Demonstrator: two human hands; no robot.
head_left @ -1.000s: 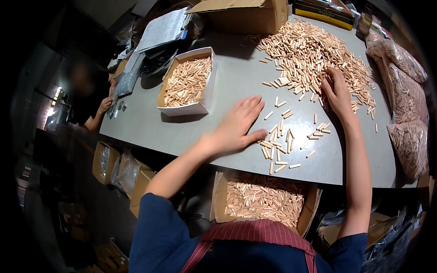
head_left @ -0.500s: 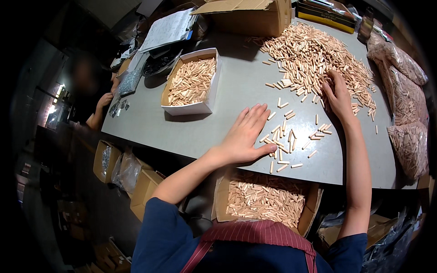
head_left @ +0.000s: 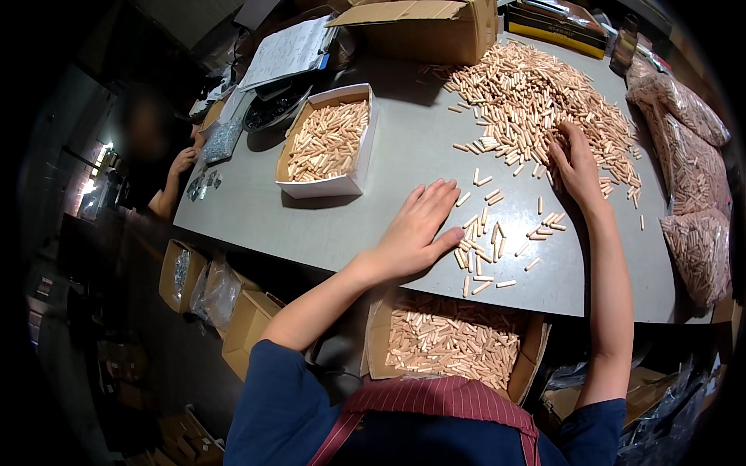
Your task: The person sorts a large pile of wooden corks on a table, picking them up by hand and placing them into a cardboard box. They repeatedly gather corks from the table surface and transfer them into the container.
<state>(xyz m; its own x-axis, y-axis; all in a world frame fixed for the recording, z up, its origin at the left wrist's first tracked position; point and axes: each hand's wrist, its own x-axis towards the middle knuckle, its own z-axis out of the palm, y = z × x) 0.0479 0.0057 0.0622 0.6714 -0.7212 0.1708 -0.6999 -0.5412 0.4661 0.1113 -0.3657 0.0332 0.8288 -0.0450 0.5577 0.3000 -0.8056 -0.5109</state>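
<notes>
My left hand [head_left: 420, 231] lies flat on the grey table [head_left: 241, 225], open, fingers stretched out. Its thumb points at a loose scatter of short wooden dowels [head_left: 497, 241] and touches or nearly touches the nearest ones. Farther off on the right, my right hand [head_left: 577, 165] rests at the near edge of a big heap of the same dowels [head_left: 536, 93]. Its fingers are bent down apart against the heap, with the tips partly hidden in shadow; no dowel shows in its grip.
A white-sided box [head_left: 365, 167] of dowels stands left of centre. Below the table edge sits a cardboard box [head_left: 378, 342] holding more. Filled plastic bags [head_left: 695, 248] line the right side. At the back is a carton [head_left: 412, 39]; a co-worker's hand [head_left: 184, 159] is at far left.
My left hand has drawn back slightly to the left, its thumb coming off some of the scattered dowels, a few of which have shifted. My right hand has barely moved.
</notes>
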